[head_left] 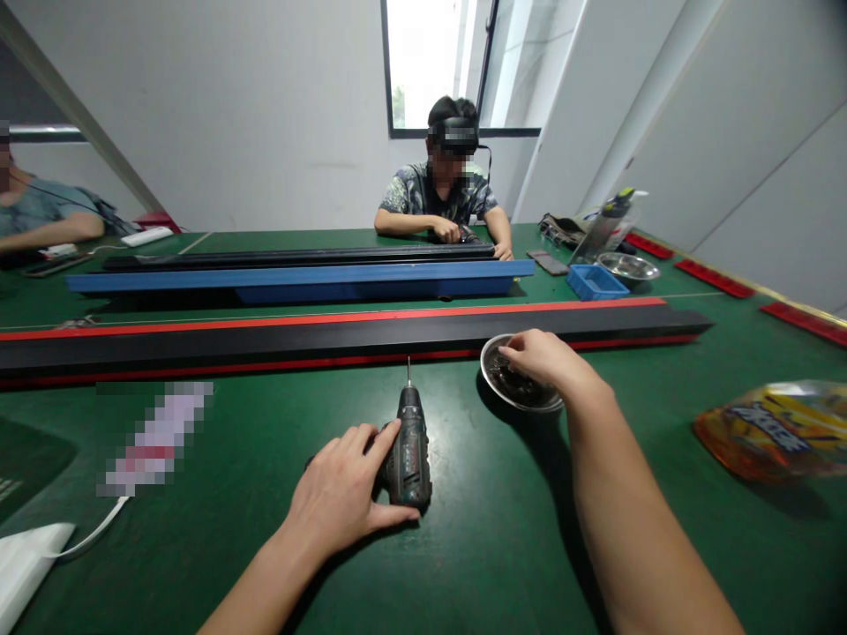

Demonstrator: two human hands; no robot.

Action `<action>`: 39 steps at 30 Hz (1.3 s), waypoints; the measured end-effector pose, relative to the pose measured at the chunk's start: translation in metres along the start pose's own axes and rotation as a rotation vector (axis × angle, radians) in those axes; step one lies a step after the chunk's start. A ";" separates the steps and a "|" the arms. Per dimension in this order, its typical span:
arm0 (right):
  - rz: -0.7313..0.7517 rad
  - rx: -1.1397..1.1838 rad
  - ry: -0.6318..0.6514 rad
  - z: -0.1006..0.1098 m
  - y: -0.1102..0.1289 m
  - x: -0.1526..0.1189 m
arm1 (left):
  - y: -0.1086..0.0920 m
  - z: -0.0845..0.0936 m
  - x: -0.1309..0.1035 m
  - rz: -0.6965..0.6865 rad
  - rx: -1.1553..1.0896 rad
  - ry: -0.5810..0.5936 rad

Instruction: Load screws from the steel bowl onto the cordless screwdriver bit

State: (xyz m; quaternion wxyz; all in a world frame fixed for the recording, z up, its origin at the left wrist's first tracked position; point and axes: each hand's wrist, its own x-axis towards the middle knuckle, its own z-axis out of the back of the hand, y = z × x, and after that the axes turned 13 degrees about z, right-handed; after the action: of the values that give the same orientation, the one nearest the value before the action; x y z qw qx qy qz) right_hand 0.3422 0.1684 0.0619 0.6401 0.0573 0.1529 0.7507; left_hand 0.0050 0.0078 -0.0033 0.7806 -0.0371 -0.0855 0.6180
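A dark cordless drill (411, 454) lies on its side on the green table, its thin bit pointing away from me at the long black and red bar (318, 339). My left hand (350, 481) is closed round the drill from the left, thumb behind its rear end. My right hand (539, 353) reaches into a round metal bowl (487, 375) of small dark pieces, possibly screws. Its fingers are bent together over the contents, and whatever they hold is hidden.
Beyond the bar lie a long blue profile (297, 280) and black strips, where a person (443, 190) sits working. A blue tray (597, 282) and another metal bowl (628, 265) stand far right. An orange bag (774, 432) lies nearer. Another person (46, 212) is far left.
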 end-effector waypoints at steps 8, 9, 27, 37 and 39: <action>-0.034 0.002 0.168 -0.026 -0.022 0.009 | 0.002 0.005 -0.007 -0.040 -0.049 0.044; -0.033 0.013 0.160 -0.026 -0.022 0.009 | 0.002 0.005 -0.008 -0.041 -0.051 0.043; -0.041 -0.003 0.077 -0.011 -0.019 0.005 | 0.004 0.002 -0.009 -0.055 -0.066 0.033; -0.045 -0.049 0.028 -0.004 -0.011 0.001 | 0.005 0.002 -0.009 -0.055 -0.092 0.008; -0.050 -0.041 0.029 -0.003 -0.009 0.000 | 0.005 0.002 -0.009 -0.054 -0.089 0.013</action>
State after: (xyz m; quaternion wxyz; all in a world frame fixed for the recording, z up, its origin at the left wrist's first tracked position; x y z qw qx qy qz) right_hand 0.3504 0.1688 0.0563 0.6575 0.0296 0.1482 0.7381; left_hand -0.0023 -0.0002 -0.0031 0.7953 -0.0732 -0.1089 0.5919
